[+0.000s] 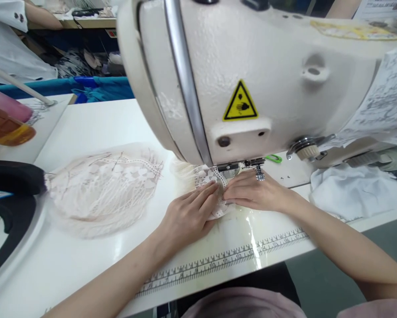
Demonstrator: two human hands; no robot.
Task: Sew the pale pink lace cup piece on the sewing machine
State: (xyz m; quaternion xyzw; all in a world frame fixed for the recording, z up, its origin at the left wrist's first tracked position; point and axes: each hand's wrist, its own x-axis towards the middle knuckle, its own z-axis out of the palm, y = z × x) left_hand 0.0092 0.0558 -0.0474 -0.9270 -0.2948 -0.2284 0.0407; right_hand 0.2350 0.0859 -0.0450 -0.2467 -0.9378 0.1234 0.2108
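Note:
A small white lace piece (221, 211) lies under the presser foot of the sewing machine (172, 88). My left hand (192, 211) rests on the lace with its fingers stretched out flat. Right beside the foot, my right hand (250, 191) has its fingers bent and pressed together on the lace edge, its thumb low against the cloth. The needle area is partly hidden by the machine head and my right fingers. On the left of the table, a larger spread of sheer lace with loose threads (102, 194) lies apart from both hands.
A printed ruler (218, 263) runs along the table's front edge. A black curved object (16, 185) stands at the left, near an orange-brown item (6, 126). White cloth (354, 190) and a green clip (274, 158) lie at right. Another person's sleeve (8, 17) shows top left.

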